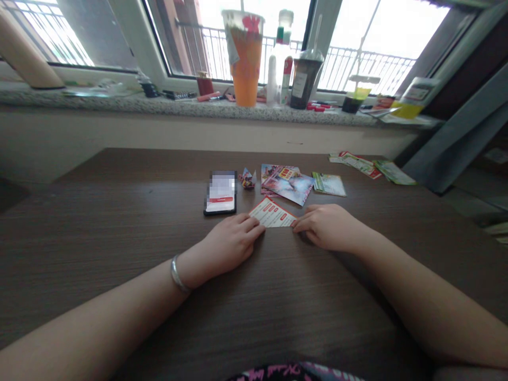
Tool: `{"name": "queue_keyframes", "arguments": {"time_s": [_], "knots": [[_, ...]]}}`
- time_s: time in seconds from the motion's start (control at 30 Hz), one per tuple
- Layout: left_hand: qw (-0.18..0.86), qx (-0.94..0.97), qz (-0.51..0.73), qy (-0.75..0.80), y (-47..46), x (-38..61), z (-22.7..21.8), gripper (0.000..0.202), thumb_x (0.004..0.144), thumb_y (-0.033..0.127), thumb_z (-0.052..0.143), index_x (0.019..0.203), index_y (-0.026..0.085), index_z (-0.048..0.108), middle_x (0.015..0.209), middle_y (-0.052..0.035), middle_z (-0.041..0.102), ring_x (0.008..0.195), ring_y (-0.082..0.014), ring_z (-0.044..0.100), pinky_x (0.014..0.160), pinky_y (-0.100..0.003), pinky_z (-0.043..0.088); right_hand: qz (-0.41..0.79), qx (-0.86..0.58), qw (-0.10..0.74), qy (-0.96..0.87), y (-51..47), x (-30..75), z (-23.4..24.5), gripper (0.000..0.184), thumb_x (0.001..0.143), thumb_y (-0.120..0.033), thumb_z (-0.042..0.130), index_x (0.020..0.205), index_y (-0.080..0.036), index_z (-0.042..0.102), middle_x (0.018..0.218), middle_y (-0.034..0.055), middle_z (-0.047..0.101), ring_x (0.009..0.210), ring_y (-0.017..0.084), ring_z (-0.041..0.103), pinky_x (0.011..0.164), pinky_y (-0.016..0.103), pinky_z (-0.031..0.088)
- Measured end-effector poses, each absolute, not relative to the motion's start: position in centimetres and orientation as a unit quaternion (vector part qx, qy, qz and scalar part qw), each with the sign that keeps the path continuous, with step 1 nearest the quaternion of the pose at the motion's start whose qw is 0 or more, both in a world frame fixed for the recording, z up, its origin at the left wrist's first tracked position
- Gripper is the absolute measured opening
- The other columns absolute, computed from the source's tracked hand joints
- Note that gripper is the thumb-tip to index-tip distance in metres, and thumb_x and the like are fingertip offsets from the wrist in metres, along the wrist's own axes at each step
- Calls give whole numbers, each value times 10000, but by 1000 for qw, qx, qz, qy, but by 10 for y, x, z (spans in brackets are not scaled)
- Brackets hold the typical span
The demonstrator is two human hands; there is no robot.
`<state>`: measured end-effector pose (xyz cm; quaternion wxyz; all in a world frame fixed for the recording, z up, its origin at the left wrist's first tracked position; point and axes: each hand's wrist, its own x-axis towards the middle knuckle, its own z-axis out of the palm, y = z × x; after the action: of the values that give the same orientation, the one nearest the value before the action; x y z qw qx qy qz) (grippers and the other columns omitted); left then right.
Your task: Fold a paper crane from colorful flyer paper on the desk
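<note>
A sheet of printed paper folded into a triangle [273, 214] lies on the brown table, white with red edges and red labels. My left hand [232, 239], a silver bangle on its wrist, has its fingers closed together on the paper's left corner. At the right corner, the fingertips of my right hand [327, 226] pinch the paper. Just beyond my left hand is a phone [220, 193] with a lit, blurred screen. A small folded paper figure [248, 180] stands beside the phone. Behind the triangle are overlapping colourful printed sheets [291, 188].
A green and white paper square [330, 183] lies right of the sheets. More printed papers [361, 165] spread near the table's far right. Along the granite windowsill [178, 107] stand a large orange cup [245, 63], a dark drink cup [305, 79], bottles and small items.
</note>
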<state>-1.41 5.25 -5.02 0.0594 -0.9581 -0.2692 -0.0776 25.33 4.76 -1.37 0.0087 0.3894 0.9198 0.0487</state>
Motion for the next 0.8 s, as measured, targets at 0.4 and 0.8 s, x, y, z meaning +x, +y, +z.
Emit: {"name": "queue_keyframes", "arguments": {"time_s": [0.4,0.8], "knots": [[67,-955,-88,-274,55,-14,-55,316,864,155,492,1165,136,587,1135,-117,620,1071,-266,556,946,-420,489,20,460,115,880,49,260,1,313,817,-205,478,885,-326,759,877,-16,750,857,200,664,681,286,432],[58,-955,-94,-274,53,-14,-52,310,856,150,494,1148,131,597,1145,-117,614,1072,-263,551,962,-414,478,3,495,138,858,49,262,8,309,817,-198,466,818,-299,757,878,-9,753,853,209,680,714,298,468]]}}
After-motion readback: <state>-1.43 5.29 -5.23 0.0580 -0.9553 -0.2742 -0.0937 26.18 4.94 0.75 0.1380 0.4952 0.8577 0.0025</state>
